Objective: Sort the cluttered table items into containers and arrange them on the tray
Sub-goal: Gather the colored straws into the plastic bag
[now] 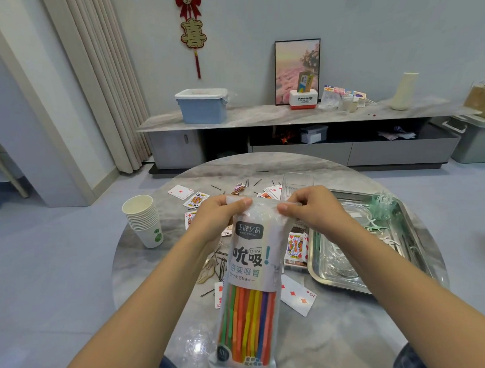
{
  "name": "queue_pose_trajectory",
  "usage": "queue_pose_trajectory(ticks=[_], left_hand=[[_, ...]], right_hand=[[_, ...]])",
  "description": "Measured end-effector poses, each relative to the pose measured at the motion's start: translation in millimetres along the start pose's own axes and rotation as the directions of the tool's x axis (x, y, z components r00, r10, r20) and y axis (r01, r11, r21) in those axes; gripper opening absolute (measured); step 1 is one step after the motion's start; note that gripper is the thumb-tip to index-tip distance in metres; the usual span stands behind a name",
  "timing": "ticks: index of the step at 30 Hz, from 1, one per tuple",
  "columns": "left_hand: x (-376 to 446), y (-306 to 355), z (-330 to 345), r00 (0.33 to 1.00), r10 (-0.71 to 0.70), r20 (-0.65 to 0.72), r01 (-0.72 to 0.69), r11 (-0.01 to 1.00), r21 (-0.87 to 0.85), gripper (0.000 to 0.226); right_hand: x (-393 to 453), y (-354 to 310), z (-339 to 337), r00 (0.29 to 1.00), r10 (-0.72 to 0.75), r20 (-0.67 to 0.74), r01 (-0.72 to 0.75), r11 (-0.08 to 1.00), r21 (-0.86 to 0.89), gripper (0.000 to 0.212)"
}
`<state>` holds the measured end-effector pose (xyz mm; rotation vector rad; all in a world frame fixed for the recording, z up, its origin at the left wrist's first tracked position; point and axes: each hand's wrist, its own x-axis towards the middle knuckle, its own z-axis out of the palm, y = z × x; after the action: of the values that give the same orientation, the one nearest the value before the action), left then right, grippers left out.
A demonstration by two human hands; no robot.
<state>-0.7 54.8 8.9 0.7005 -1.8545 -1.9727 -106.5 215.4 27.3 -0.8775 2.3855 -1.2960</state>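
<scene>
Head view: both hands pinch the top edge of a straw packet (250,270), held upright over the table (340,341) middle; left hand (220,216) at its 11 o'clock corner, right hand (309,207) at 1 o'clock, apparently about to tear it. Sorting looks barely begun. Playing cards (297,299) and hairpins (218,259) lie scattered. Cup stack (145,221) waits at 9 o'clock. Tray (411,235) at 3 o'clock holds only a few bits.

Upright straw packet (249,284) of coloured straws above the round table (340,341)
</scene>
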Motion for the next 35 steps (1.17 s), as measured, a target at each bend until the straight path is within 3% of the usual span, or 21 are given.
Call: queue_pose_trajectory(ticks=[6,13,17,21,23,27,31,35], left_hand=[[3,-1,-3,1.0,-0.022,0.022,0.022,1.0,0.005,0.01],[3,-4,1,1.0,-0.005,0.011,0.005,0.999,0.045,0.018],[-2,-5,-1,0.997,-0.021,0.08,-0.003,0.959,0.283,0.059],[-9,-10,2,0.979,0.081,0.189,-0.163,0.864,0.477,0.096],[-8,-12,2,0.966,0.15,0.209,-0.237,0.836,0.495,0.098],[-7,-6,1,0.947,0.147,0.284,-0.285,0.794,0.537,0.088],[-5,9,11,0.915,0.144,0.377,-0.378,0.632,0.677,0.093],[14,3,20,0.916,0.206,0.344,-0.399,0.554,0.73,0.109]], right_hand=[[1,5,-7,0.993,0.033,0.113,-0.047,0.992,0.115,0.024],[3,5,2,0.999,0.04,0.004,-0.04,0.99,0.136,0.016],[5,7,2,0.996,0.054,-0.067,-0.027,0.935,0.355,0.015],[7,10,3,0.99,0.11,-0.087,-0.05,0.858,0.512,0.015],[9,11,0,0.995,0.086,-0.045,-0.056,0.885,0.463,0.018],[9,14,-10,0.998,-0.062,0.032,0.059,0.994,0.089,0.025],[1,18,-10,0.965,-0.124,0.23,0.074,0.974,0.215,0.032],[5,22,-13,0.993,-0.08,0.09,0.048,0.949,0.313,0.036]])
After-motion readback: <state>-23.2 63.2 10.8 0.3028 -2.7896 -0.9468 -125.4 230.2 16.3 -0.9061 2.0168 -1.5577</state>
